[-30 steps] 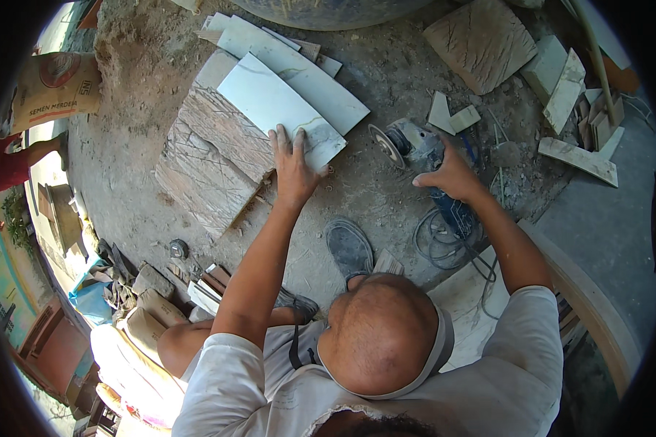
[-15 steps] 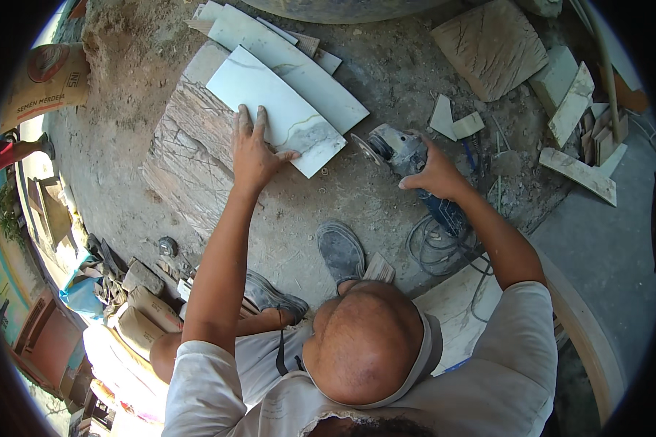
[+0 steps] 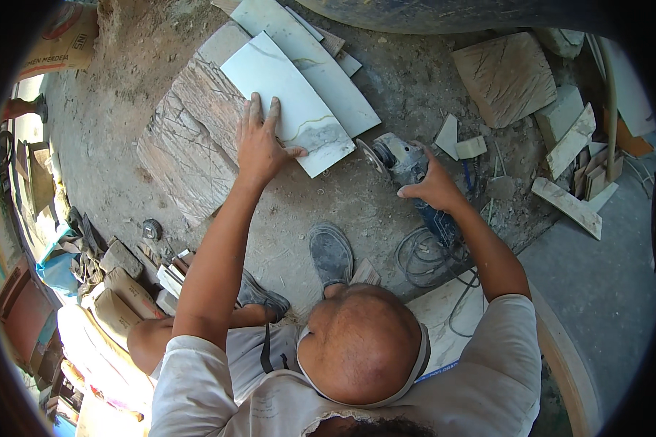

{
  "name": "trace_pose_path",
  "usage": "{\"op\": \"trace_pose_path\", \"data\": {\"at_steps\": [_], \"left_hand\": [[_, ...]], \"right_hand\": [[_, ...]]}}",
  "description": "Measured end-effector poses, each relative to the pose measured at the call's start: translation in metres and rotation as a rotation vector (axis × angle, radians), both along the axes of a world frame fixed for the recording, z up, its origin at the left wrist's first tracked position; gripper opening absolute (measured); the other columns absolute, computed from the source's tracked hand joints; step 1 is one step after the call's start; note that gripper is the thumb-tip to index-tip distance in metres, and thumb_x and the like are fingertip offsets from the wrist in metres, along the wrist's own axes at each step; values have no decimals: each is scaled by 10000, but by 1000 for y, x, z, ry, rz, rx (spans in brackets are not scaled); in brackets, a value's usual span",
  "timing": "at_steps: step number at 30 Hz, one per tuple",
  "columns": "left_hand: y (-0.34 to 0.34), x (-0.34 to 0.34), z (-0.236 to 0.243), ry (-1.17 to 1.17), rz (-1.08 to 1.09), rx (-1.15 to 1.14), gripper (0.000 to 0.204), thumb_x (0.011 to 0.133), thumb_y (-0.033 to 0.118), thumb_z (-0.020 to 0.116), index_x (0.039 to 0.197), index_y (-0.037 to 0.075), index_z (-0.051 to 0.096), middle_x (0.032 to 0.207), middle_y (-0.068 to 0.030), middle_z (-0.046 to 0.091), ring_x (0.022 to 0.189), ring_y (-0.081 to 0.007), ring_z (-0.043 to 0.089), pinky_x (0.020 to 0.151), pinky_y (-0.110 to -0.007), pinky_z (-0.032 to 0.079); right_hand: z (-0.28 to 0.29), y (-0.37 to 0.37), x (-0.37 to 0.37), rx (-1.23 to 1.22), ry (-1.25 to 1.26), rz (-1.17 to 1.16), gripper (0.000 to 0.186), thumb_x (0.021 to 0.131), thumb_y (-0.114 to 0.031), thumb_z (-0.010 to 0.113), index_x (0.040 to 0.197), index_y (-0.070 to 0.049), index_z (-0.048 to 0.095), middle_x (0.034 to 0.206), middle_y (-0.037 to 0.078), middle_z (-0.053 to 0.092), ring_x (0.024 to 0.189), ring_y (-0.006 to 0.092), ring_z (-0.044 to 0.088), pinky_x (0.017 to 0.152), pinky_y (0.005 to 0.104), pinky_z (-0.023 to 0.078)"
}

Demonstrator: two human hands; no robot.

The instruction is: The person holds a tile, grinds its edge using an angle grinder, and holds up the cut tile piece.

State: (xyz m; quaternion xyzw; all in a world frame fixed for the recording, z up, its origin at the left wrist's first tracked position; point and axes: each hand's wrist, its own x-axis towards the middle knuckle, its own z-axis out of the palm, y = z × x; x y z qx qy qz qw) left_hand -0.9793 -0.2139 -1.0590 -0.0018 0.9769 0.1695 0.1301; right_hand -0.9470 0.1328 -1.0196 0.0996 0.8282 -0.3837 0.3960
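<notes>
A white marble-patterned tile (image 3: 288, 98) with grey and gold veins rests partly on a rough, scored stone slab (image 3: 189, 135). My left hand (image 3: 261, 151) lies on the tile's near left edge, fingers spread and thumb stretched toward its near corner. In my right hand (image 3: 439, 182) is a blue and grey angle grinder (image 3: 404, 160), gripped round its body. The grinder's disc (image 3: 372, 157) stands close beside the tile's right corner; contact cannot be made out. Whether the disc spins is unclear.
More marble-look tiles (image 3: 335, 91) lie stacked beyond the held one. A coiled grey cable (image 3: 418, 258) trails near my right forearm. Tile offcuts (image 3: 568, 207) and a square brown slab (image 3: 504, 79) lie at right. A tape measure (image 3: 151, 230) sits left, my shoes (image 3: 331, 251) nearby.
The whole view has shifted and tilted slightly. Both hands keep their holds, on the tile and on the angle grinder; the disc stays close to the tile's corner.
</notes>
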Motion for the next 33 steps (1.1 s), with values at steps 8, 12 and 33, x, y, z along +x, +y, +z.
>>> {"op": "trace_pose_path", "data": {"at_steps": [8, 12, 33], "left_hand": [[1, 1, 2, -4, 22, 23, 1179, 501, 450, 919, 1503, 134, 386, 1589, -232, 221, 1477, -387, 207, 1182, -522, 217], [2, 0, 4, -22, 21, 6, 1179, 505, 441, 920, 1508, 147, 375, 1594, -222, 213, 1481, -377, 202, 1185, -520, 219], [4, 0, 7, -40, 36, -1, 1182, 507, 437, 919, 1516, 168, 366, 1605, -199, 201, 1486, -356, 204, 1179, -491, 233]], "right_hand": [[-9, 1, 3, -2, 23, 9, 1091, 567, -225, 872, 1492, -39, 323, 1375, 226, 528, 1259, 330, 533, 1066, 380, 410], [-9, 1, 3, -12, 25, -3, 1090, 569, -225, 876, 1491, -37, 325, 1378, 220, 526, 1267, 321, 526, 1070, 380, 408], [3, -11, -4, 13, 16, -13, 1075, 572, -179, 880, 1484, -23, 334, 1370, 194, 541, 1259, 292, 531, 1081, 359, 393]]}}
